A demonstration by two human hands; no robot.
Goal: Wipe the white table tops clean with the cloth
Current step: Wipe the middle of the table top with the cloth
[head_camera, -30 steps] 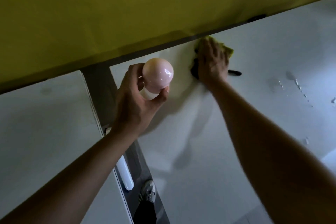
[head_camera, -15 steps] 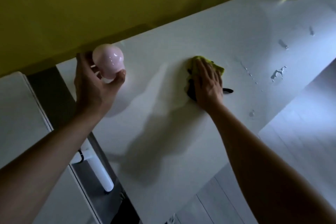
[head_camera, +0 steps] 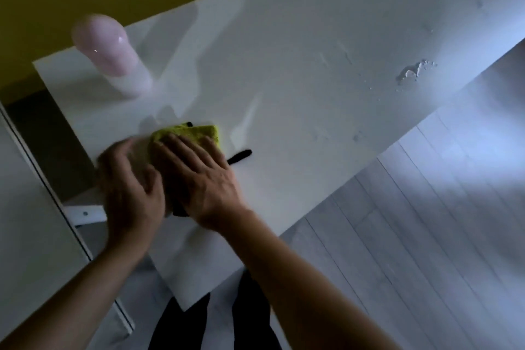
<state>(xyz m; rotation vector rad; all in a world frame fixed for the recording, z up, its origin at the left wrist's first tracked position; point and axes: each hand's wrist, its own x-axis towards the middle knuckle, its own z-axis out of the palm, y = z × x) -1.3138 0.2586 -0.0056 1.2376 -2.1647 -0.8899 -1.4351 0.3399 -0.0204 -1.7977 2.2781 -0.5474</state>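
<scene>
Fingers point(head_camera: 181, 148) of right hand point(head_camera: 204, 179) spread flat, pressing cloth point(head_camera: 193, 132) lying crosswise on table point(head_camera: 284, 79).

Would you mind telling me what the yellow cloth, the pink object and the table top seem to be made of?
The cloth looks like nubby microfibre or terry with a matte, fuzzy surface. The pink object is motion-blurred; its bright glints suggest glossy plastic or glass. The table top seems a smooth white laminate or painted board: water drops bead on it rather than soaking in.
</scene>
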